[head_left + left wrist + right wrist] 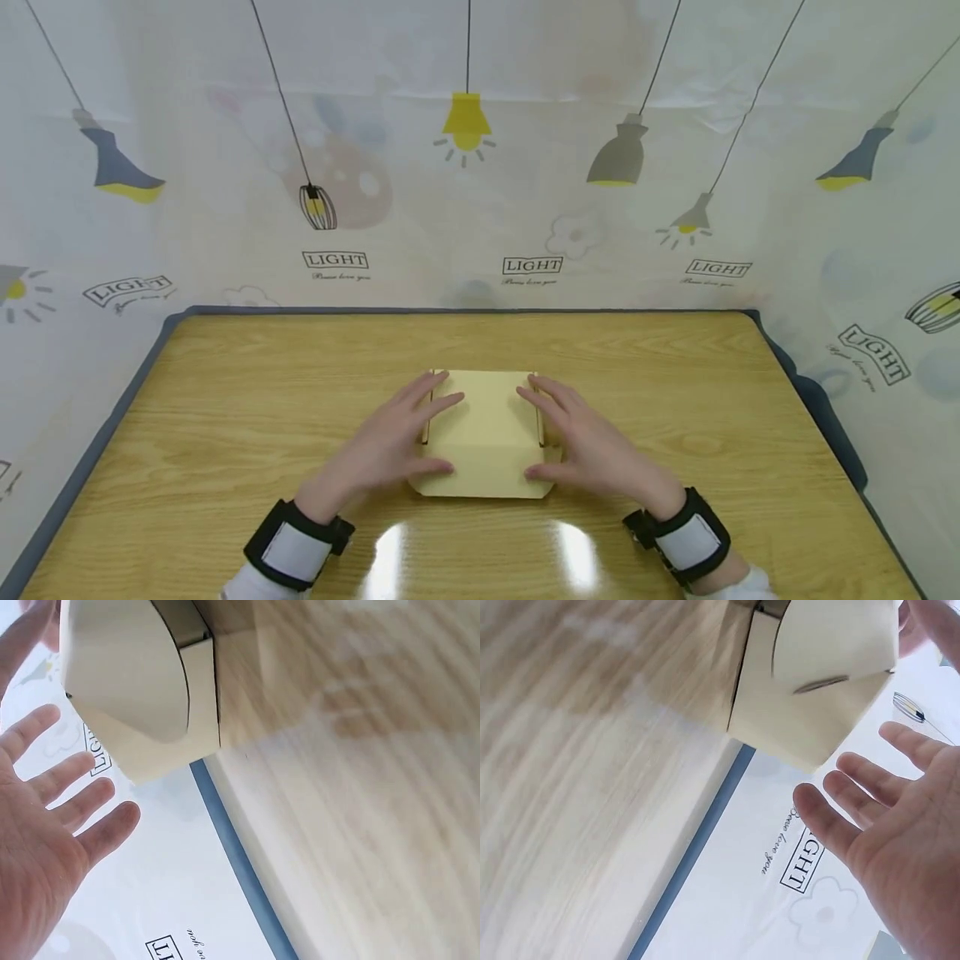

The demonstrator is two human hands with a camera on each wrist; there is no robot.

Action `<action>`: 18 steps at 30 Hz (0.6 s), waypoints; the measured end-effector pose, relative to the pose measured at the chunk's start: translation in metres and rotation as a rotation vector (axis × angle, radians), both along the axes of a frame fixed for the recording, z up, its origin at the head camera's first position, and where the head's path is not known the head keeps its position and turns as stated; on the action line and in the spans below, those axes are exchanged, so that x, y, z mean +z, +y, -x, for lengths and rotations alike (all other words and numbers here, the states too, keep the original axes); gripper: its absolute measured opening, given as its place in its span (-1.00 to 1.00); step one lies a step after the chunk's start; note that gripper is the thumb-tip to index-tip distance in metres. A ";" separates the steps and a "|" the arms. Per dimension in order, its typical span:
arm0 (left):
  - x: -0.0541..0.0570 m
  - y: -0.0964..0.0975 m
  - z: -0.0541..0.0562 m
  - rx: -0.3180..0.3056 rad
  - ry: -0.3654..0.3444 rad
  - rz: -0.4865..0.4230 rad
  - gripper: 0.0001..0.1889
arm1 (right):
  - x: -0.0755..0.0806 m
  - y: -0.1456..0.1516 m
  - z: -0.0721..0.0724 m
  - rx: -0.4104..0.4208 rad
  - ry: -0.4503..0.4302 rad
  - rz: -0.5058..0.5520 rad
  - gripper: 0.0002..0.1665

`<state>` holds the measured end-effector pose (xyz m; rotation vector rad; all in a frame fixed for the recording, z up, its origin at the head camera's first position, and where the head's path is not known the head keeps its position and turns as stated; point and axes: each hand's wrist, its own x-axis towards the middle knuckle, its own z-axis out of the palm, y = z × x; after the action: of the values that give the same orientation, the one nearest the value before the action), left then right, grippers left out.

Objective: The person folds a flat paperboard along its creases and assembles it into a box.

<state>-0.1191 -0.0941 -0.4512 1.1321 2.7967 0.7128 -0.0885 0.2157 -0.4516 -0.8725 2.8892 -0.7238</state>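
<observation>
A small pale yellow cardboard box sits on the wooden table, its lid flap sloping toward the near side. On its left is my left hand, fingers spread and thumb over the flap's near left part. My right hand mirrors it on the right, thumb over the near right part. Both wrist views show the box side with a rounded side flap and slits along its edges. In these views the fingers of the left hand and the right hand are extended, not curled round the box. Contact of the thumbs is unclear.
The wooden table has a dark blue-grey edge at the back and sides. Behind it hangs a pale sheet printed with lamps and the word LIGHT. Each wrist wears a black strap.
</observation>
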 end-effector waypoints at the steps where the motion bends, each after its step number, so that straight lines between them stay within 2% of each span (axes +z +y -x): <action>1: 0.001 -0.001 0.002 -0.003 -0.007 0.010 -0.03 | 0.000 0.002 0.002 0.007 -0.008 0.000 0.24; 9: 0.001 -0.004 0.011 -0.025 -0.096 0.037 0.08 | -0.003 0.013 0.011 0.035 -0.049 -0.018 0.39; 18: -0.007 -0.006 0.016 0.009 -0.179 0.034 0.15 | -0.007 0.014 0.020 0.057 -0.087 -0.020 0.39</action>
<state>-0.1352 -0.1000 -0.4582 0.9966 2.6561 0.7255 -0.1088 0.2297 -0.4588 -0.8940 2.7789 -0.7084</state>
